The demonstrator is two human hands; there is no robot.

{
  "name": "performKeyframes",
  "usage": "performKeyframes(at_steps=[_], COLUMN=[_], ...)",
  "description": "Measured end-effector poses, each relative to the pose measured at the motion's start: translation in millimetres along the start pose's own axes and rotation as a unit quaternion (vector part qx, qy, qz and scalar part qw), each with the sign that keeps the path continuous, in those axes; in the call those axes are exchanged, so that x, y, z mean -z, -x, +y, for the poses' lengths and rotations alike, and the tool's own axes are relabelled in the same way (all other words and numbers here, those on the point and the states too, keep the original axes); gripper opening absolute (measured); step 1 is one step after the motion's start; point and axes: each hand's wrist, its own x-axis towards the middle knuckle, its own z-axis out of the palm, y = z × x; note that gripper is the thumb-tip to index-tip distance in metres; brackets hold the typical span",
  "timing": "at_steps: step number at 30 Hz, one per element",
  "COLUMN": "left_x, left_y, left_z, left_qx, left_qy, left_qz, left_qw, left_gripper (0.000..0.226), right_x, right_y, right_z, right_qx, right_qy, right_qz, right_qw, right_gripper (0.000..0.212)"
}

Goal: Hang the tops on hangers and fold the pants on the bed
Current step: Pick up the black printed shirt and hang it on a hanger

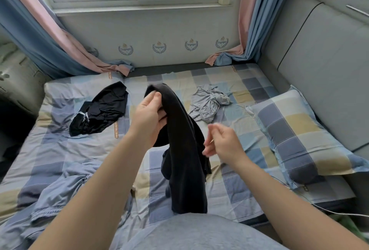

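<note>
Far to the left of the left hand, a blue-grey garment (60, 189) lay crumpled on the bed (249, 84). Beyond that hand and a little to its left, a black garment (101, 110) lay spread on the checked cover. The left hand (148, 117) was raised over the bed, fingers and thumb curled round the top of a dark piece of clothing (183, 149). The clothing was draped over the hand and hung straight down from it, long axis vertical, lower end low by the person's body.

Just to the right of that hanging cloth hovered the right hand (221, 143), blurred, fingers loosely half curled. As far as I could see it held nothing. I judged it the nearer free hand to catch the right edge and open the piece out.

Beyond the right hand lay a bunched grey garment (209, 104), and well off to its right, a pillow (299, 133).
</note>
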Motion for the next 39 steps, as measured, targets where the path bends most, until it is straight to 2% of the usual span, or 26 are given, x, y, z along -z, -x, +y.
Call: performKeyframes(at_steps=[2,4,6,9,13,20,23,26,28,30,32,33,35,37,39], left_x=[6,8,10,25,60,101,133,171,195,217,234,241,251,257,256], left_y=[-1,-1,-8,-26,-38,-59,-64,-68,-69,-67,-68,-68,-72,-74,-72], left_z=[-20,-40,-60,-93,-152,-295,-380,-456,-500,-535,-563,-573,-588,-591,-583], left_qx=[0.028,0.082,0.125,0.170,0.269,0.358,0.395,0.417,0.415,0.397,0.384,0.381,0.374,0.367,0.380], left_qy=[-0.039,-0.019,-0.027,-0.102,-0.166,-0.233,-0.298,-0.369,-0.404,-0.420,-0.411,-0.409,-0.414,-0.415,-0.386], left_qz=[-0.032,-0.060,-0.039,0.041,0.068,0.074,0.070,0.051,0.062,0.082,0.103,0.108,0.095,0.081,0.086], left_qw=[0.998,0.995,0.991,0.979,0.946,0.901,0.866,0.829,0.813,0.812,0.820,0.822,0.824,0.829,0.836], left_gripper=[0.025,0.023,0.022,0.019,0.016,0.005,0.016,0.038,0.058,0.069,0.066,0.057,0.035,0.019,0.013], right_x=[11,17,13,-4,-24,-67,-95,-125,-144,-163,-181,-188,-198,-199,-193], right_y=[-11,-22,-27,-28,-28,-31,-21,-8,-1,4,6,7,5,1,-3], right_z=[-16,-25,-21,15,79,232,319,396,438,469,496,506,524,536,535], right_qx=[-0.001,-0.002,-0.029,-0.119,-0.226,-0.365,-0.412,-0.407,-0.414,-0.413,-0.415,-0.416,-0.412,-0.405,-0.411], right_qy=[-0.065,-0.084,-0.067,-0.033,-0.015,0.013,0.055,0.125,0.137,0.141,0.154,0.170,0.191,0.185,0.183], right_qz=[0.033,0.034,0.008,-0.026,-0.042,-0.064,-0.082,-0.134,-0.163,-0.172,-0.192,-0.200,-0.165,-0.096,-0.075], right_qw=[0.997,0.996,0.997,0.992,0.973,0.929,0.906,0.895,0.885,0.883,0.876,0.871,0.876,0.890,0.890], right_gripper=[0.037,0.040,0.041,0.040,0.040,0.038,0.028,0.010,0.043,0.078,0.102,0.108,0.098,0.060,0.037])
